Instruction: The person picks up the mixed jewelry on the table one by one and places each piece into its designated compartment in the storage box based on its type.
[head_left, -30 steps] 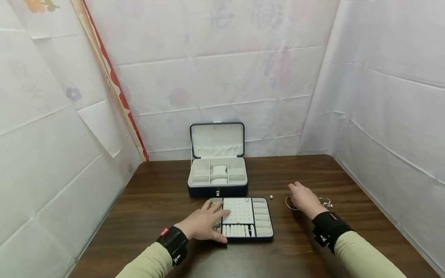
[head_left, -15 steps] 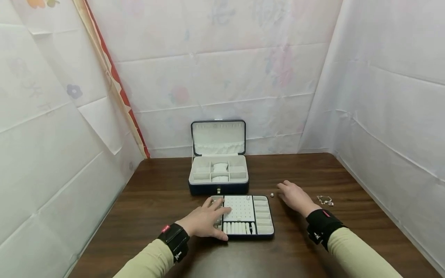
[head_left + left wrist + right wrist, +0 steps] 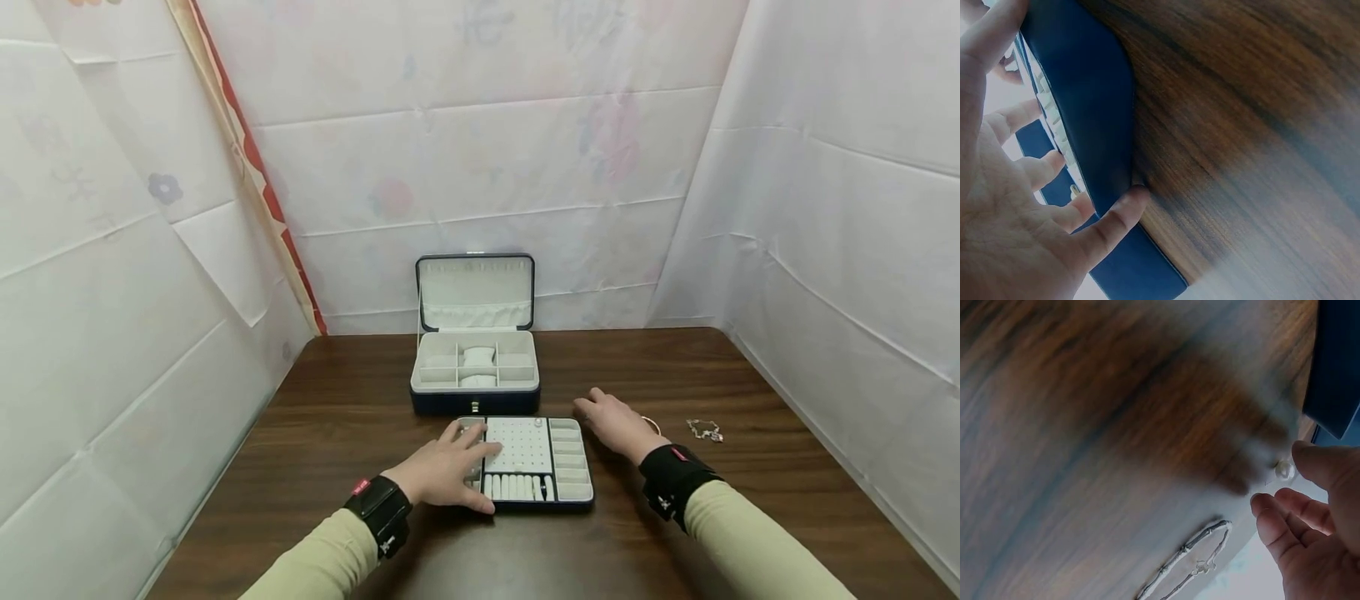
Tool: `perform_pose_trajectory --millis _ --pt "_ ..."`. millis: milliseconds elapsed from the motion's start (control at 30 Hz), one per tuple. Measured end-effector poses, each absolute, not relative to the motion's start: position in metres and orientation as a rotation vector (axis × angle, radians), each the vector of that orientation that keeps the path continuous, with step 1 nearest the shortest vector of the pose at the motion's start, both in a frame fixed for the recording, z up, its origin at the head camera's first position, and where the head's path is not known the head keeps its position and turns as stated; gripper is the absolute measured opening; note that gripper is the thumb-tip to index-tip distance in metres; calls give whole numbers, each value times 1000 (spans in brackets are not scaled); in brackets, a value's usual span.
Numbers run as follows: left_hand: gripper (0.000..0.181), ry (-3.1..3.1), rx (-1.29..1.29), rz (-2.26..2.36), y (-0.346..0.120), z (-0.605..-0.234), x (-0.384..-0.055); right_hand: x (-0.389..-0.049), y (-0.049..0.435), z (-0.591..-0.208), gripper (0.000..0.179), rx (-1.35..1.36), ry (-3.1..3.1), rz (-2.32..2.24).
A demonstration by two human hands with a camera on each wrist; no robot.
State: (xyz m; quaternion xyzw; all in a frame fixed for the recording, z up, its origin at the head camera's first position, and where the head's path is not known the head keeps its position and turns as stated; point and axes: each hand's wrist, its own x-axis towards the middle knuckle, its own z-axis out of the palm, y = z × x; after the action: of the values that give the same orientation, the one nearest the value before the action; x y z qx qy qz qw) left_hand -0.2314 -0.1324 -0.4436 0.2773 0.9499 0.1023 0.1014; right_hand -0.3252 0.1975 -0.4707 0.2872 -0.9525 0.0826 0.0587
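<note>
My left hand [image 3: 450,471] rests on the left side of a navy jewelry tray [image 3: 551,506], fingers spread over its cream inside. In the left wrist view, the thumb [image 3: 1116,219] lies against the tray's outer wall [image 3: 1100,119]. Just right of the tray, my right hand [image 3: 615,425] reaches low over the table. The right wrist view shows its thumb and fingers apart, with a small pearl [image 3: 1285,469] close to the thumb tip. A thin silver bangle [image 3: 1175,559] lies near this hand, partly hidden by it in the head view.
Behind the tray stands an open navy jewelry box [image 3: 476,404] with cream compartments and its lid raised. A charm bracelet [image 3: 705,430] lies on the wooden table [image 3: 360,392] at the right. White sheets [image 3: 480,167] surround the table on three sides.
My right hand has moved left, from beside the bangle to the pearl near the tray. My left hand has stayed on the tray. The head view has tilted slightly.
</note>
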Motion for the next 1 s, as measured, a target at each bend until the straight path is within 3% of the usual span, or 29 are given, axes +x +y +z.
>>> perform_pose_trajectory --millis 1000 --pt "90 2813 831 301 -134 -445 -233 -323 181 -460 11 880 -2721 174"
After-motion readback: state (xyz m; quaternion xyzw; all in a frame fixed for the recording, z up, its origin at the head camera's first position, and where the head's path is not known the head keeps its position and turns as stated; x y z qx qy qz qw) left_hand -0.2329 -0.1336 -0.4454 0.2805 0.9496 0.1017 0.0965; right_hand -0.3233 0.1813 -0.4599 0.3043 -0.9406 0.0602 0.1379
